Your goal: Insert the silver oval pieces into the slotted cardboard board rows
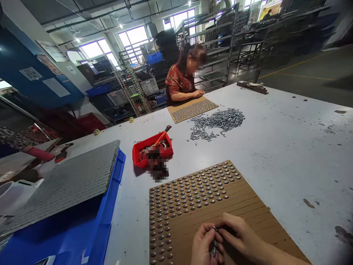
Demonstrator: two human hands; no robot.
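Note:
My left hand (205, 244) is curled around several small, shiny grey oval pieces (213, 250), held low over a brown cardboard sheet (198, 228). Its thumb and forefinger meet the fingertips of my right hand (241, 235), which is closed in a pinch. Something small and shiny shows where the fingertips meet; its outline is partly hidden. Rows of grey oval pieces (190, 193) lie on the sheet, across its far part and down its left side. Bare cardboard shows beneath and around both hands.
A red bin (140, 162) with an orange-handled tool stands beyond the sheet. Farther off lies a heap of loose oval pieces (226, 119). A co-worker (180, 82) leans over another filled cardboard sheet (193, 109). At left, a blue crate (110, 195) carries stacked grey sheets (79, 173).

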